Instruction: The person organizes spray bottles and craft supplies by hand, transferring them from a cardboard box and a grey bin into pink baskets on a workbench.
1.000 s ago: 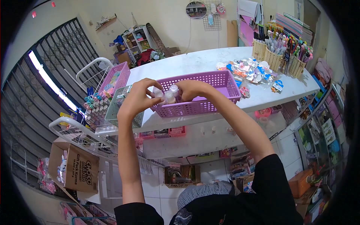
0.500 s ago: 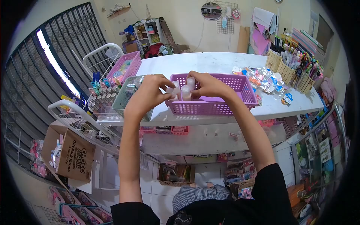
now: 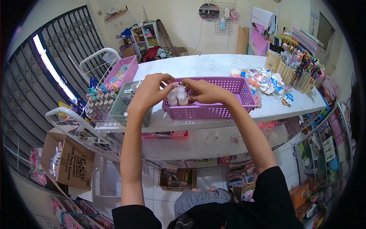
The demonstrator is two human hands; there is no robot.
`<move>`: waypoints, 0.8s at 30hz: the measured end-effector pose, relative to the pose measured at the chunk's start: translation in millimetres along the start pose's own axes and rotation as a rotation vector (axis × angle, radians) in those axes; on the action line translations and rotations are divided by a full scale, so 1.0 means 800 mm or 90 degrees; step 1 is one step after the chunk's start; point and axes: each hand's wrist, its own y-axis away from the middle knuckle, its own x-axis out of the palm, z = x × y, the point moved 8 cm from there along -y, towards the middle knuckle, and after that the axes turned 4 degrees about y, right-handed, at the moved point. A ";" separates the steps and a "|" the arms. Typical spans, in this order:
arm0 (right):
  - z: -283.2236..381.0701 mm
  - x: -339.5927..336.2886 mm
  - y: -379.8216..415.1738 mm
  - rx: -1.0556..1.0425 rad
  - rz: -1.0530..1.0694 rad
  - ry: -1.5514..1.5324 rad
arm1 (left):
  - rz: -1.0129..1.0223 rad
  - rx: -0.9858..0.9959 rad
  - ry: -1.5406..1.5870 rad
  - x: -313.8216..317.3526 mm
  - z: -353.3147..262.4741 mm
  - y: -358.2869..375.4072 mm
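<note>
Several small whitish, translucent bottles (image 3: 179,96) stand close together in the left end of a purple perforated basket (image 3: 213,112) on the white table. My left hand (image 3: 149,91) reaches in from the left, its thumb and curled fingers against the bottles' upper left side. From the right, my right hand (image 3: 207,91) bends its fingers and thumb around the bottles' other side. Parts of the fingertips are hidden behind the bottles. Bare purple floor shows in the basket's right part. A grey-green basket (image 3: 119,110) with small packs sits beside my left wrist.
On the white table (image 3: 183,65), shiny packets (image 3: 267,82) and pen holders (image 3: 288,70) stand at right. A pink basket (image 3: 129,72) and nail-polish-like bottles (image 3: 101,105) are at left. A lower shelf (image 3: 183,147) runs beneath, above a cardboard box (image 3: 177,187).
The bottles have been drawn together at the basket's left end. My right hand has shifted left with them, and my left thumb has risen to their tops. The view has turned slightly.
</note>
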 end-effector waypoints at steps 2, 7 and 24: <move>-0.003 0.001 0.000 -0.001 0.003 -0.007 | -0.049 0.088 -0.057 -0.004 -0.016 0.002; -0.009 0.009 0.000 0.032 0.040 0.054 | -0.032 0.118 -0.082 0.001 -0.015 0.006; -0.024 0.017 -0.013 0.036 0.087 0.057 | 0.003 -0.003 0.019 0.015 0.011 0.004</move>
